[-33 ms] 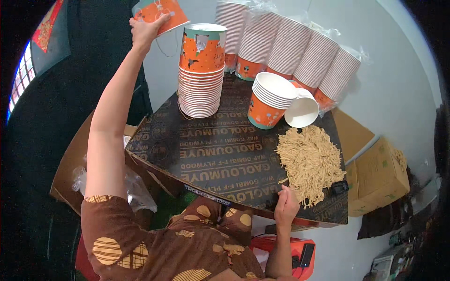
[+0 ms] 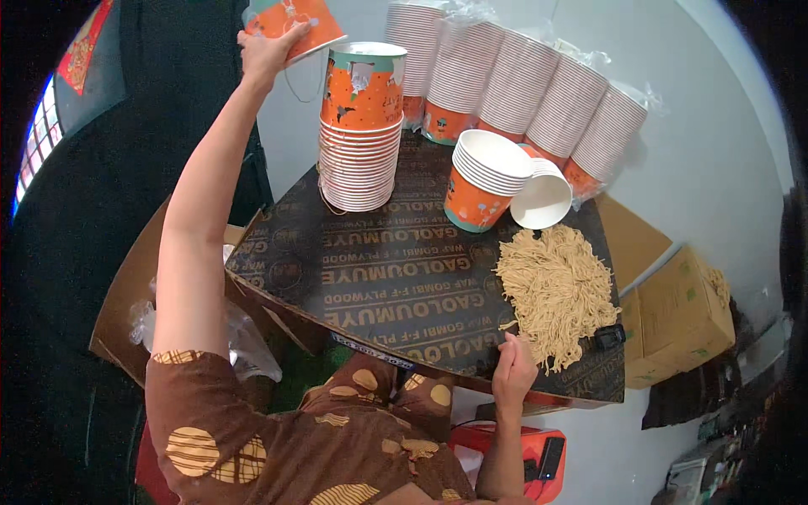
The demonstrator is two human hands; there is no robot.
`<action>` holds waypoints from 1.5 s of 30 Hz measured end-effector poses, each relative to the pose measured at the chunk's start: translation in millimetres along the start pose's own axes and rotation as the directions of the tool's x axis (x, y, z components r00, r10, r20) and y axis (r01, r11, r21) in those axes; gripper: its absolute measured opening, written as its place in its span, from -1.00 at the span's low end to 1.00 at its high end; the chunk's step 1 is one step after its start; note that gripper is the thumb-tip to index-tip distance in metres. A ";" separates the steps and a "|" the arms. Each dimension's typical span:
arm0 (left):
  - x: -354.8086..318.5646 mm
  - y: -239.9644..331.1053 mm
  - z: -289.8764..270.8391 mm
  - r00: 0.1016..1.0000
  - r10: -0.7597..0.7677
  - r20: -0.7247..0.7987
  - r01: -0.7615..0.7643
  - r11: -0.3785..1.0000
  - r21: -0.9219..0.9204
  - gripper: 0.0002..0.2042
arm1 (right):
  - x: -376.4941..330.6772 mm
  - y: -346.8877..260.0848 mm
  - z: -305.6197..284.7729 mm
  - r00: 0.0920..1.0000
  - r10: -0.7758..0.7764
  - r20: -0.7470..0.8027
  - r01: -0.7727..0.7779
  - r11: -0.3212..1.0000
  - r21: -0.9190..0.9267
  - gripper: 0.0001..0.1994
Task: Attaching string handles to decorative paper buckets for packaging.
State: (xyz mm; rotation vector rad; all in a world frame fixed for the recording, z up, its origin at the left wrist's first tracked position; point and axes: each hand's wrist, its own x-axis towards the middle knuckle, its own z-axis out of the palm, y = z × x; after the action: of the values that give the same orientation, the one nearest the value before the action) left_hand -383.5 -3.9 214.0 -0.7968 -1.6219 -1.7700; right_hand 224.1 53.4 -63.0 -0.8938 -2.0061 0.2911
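Observation:
My left hand (image 2: 266, 55), raised at the far left, grips an orange and green paper bucket (image 2: 316, 25) with a white rim. The bucket is tilted, and a thin cord dangles below it. Beside it stands a tall stack of upside-down paper buckets (image 2: 360, 160) with cords along its sides. My right hand (image 2: 513, 370) is closed at the table's near edge, next to a heap of beige cords (image 2: 560, 295). A short cord end shows just above its fingertips; whatever is between them is too small to make out.
Several upright nested buckets (image 2: 488, 181) stand mid-table, with others lying on their side (image 2: 543, 200). Plastic-wrapped bucket stacks (image 2: 513, 84) line the wall. A small black object (image 2: 609, 337) sits by the cords. Cardboard boxes (image 2: 686, 316) flank the dark table (image 2: 379, 278).
My left hand and its paper bucket have shifted slightly right and down. My right hand stays in about the same place.

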 end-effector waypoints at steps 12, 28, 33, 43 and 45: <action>-68.1 54.4 84.9 0.965 0.134 0.224 -0.070 0.960 -0.273 0.01 | -3.7 -1.8 -4.8 1.000 0.001 -0.023 -0.002 0.999 -0.047 -0.83; -74.9 106.3 69.4 0.892 0.234 0.386 -0.315 0.935 0.161 -0.44 | -1.4 -8.1 -1.3 0.996 -0.063 -0.068 0.058 0.995 -0.077 -0.86; -68.6 57.6 77.9 0.830 0.447 0.333 -0.528 0.822 0.212 -0.35 | -1.2 -10.1 0.3 0.995 -0.072 -0.073 0.066 0.995 -0.075 -0.86; -104.4 82.7 70.4 0.826 0.497 0.266 -0.560 0.671 0.486 -0.46 | -2.2 -8.5 1.0 0.992 -0.095 -0.078 0.086 0.990 -0.116 -0.88; -108.1 84.2 70.0 0.819 0.509 0.265 -0.567 0.650 0.506 -0.46 | -2.6 -8.6 1.0 0.992 -0.097 -0.077 0.088 0.989 -0.117 -0.88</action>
State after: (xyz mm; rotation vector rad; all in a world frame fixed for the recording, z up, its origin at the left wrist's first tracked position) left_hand -247.4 63.7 189.4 -0.9500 -1.6169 -0.7658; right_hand 220.0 45.7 -60.8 -0.8655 -1.9965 0.0874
